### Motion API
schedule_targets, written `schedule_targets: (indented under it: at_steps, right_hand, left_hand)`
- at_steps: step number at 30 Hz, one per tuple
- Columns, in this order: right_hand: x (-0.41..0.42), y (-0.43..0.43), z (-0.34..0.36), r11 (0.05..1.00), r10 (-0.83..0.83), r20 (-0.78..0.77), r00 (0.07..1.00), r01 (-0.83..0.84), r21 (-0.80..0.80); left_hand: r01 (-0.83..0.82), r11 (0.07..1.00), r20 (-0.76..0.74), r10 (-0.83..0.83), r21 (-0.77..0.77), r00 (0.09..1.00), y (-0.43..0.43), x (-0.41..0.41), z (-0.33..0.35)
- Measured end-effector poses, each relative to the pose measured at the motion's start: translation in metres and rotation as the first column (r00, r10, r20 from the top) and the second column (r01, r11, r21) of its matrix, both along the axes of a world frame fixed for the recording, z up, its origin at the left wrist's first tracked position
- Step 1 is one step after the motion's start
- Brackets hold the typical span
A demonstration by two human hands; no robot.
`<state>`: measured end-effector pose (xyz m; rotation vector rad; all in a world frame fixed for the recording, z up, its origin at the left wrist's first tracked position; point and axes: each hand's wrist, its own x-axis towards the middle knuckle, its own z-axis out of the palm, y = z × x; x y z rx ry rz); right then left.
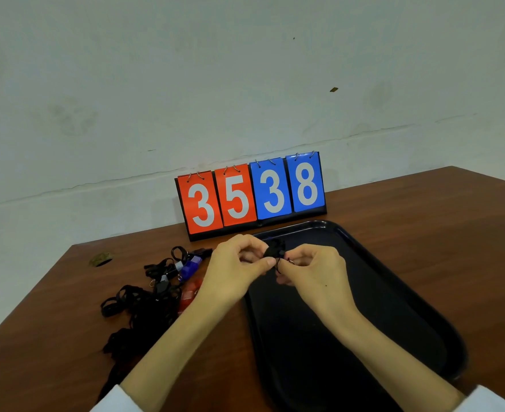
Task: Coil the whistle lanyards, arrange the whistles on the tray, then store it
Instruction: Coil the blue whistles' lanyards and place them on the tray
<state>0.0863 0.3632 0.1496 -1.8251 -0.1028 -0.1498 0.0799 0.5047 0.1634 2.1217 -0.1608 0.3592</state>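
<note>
Black cord wound into a small, tight bundle (273, 250) is held between the person's two hands, just above the far end of the black tray (408, 316) on the brown wooden table (423, 209). The left hand (239, 264) has its fingers curled in, with thumb and forefinger nipping the bundle's left side. The right hand (312, 270) is curled too, its fingertips pinching the loose tail and a small metal ring (291, 261) at the bundle's lower right. Whether a whistle body is buried inside the bundle cannot be made out. The lanyard looks soft, limp and very light, so the wraps will likely spring apart if the pinch eases. The safest hold is probably across the turns, squeezing them together, while the other hand tucks in the end near the ring. Left of the tray, well apart from the hands, lies a tangled pile of lanyards (140, 304) with a blue whistle (191, 265) and a red whistle (189, 292) among them. Those whistles appear to be hard, smooth plastic, so each is best lifted by its body, letting the cord trail free of the knot. A flip scoreboard (251, 194) reading 35 and 38 stands at the back against the wall.
</note>
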Motion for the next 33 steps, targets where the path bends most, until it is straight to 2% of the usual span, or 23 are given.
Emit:
schedule_targets:
  at_steps: [2, 3, 7, 8, 15, 21, 26, 33]
  right_hand:
    - [0.001, -0.001, 0.001, 1.0, -0.001, -0.004, 1.0, 0.001, 0.009]
    - [0.001, -0.001, 0.001, 1.0, -0.003, -0.004, 1.0, 0.003, 0.014]
    - [0.0, 0.0, 0.003, 1.0, -0.007, -0.002, 1.0, 0.007, 0.021]
    - [0.0, 0.0, 0.003, 1.0, -0.007, -0.002, 1.0, 0.007, 0.021]
    - [0.0, -0.001, 0.002, 0.999, 0.016, -0.004, 1.0, -0.017, -0.037]
    - [0.001, 0.0, 0.002, 0.998, 0.037, -0.018, 0.999, -0.038, -0.057]
    - [0.002, -0.001, 0.005, 0.995, 0.065, -0.074, 0.995, -0.07, -0.075]
    - [0.005, -0.003, 0.001, 0.993, 0.06, -0.09, 0.994, -0.069, -0.1]
  left_hand:
    - [-0.04, 0.993, 0.101, 0.029, 0.113, 0.994, -0.002, -0.001, -0.001]
    - [-0.056, 0.991, 0.142, 0.039, 0.118, 0.989, -0.003, -0.002, -0.002]
    - [-0.068, 0.996, 0.156, 0.077, -0.063, 0.985, -0.001, 0.0, -0.002]
    - [-0.056, 0.996, 0.155, 0.066, -0.063, 0.986, 0.0, 0.0, -0.002]
    - [0.043, 0.973, 0.258, -0.102, 0.226, 0.961, 0.007, 0.003, -0.007]
    - [-0.022, 0.893, 0.394, -0.176, 0.45, 0.902, 0.016, 0.003, -0.007]
    - [0.04, 0.805, 0.341, -0.295, 0.591, 0.892, 0.019, 0.003, -0.01]
    - [0.053, 0.849, 0.309, -0.249, 0.526, 0.918, 0.018, 0.009, -0.013]
